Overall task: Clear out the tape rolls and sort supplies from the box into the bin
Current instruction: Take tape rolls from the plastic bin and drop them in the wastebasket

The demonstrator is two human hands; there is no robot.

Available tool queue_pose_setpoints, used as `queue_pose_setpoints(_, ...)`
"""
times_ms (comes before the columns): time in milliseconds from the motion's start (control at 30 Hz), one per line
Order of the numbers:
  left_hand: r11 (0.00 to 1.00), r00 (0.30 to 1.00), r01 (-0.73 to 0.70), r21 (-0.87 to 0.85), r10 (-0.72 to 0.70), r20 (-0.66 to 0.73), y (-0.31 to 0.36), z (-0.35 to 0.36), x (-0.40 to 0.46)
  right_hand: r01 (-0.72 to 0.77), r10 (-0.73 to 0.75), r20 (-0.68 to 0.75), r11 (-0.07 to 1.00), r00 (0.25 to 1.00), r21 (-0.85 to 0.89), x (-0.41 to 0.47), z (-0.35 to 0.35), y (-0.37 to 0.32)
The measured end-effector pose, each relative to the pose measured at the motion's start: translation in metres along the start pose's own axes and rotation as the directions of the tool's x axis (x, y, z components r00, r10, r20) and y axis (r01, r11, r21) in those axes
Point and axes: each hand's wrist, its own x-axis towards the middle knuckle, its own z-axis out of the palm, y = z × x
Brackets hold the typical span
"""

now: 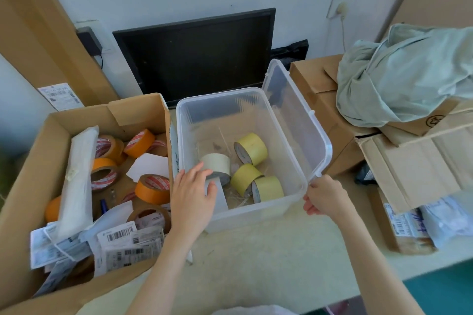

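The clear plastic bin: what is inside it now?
Inside the clear plastic bin lie four tape rolls: three yellow and one cream roll, which the left hand reaches for. Straw-like scraps lie on the bottom. The hand covers part of the floor.

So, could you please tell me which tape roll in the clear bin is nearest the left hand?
The cream-white roll; the left hand reaches it, while the other three are yellow.

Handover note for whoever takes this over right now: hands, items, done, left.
Left hand: reaching into the clear bin, fingers on the pale tape roll; firm grip unclear.
Right hand: holding the bin's near right corner.
Done: four rolls in bin, including three yellow rolls.
Left: orange tape rolls, labels and a white wrapped pack remain in the cardboard box.
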Motion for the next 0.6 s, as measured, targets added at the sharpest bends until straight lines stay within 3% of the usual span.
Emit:
queue_pose_setpoints(200,0.997,1.000,0.006,-0.075,-0.005,0.006,-0.001,-0.003,0.000,0.068,-0.136,-0.258,0.964,0.957,-0.256,-0.030,-0.010,-0.008)
queue_pose_setpoints(300,0.992,1.000,-0.013,-0.129,0.014,0.002,-0.003,-0.008,0.005,0.187,-0.267,-0.317,0.947,0.910,-0.262,-0.038,-0.009,-0.023)
queue_pose_setpoints(433,0.988,0.999,-0.015,-0.156,0.020,0.030,-0.008,-0.016,0.026,0.418,-0.489,-0.289,0.866,0.823,-0.274,-0.032,0.001,-0.046)
queue_pose_setpoints(600,0.996,0.983,-0.066,-0.056,0.075,0.165,-0.016,-0.020,0.060,0.628,-0.650,-0.104,0.757,0.753,-0.184,-0.005,0.019,-0.074)
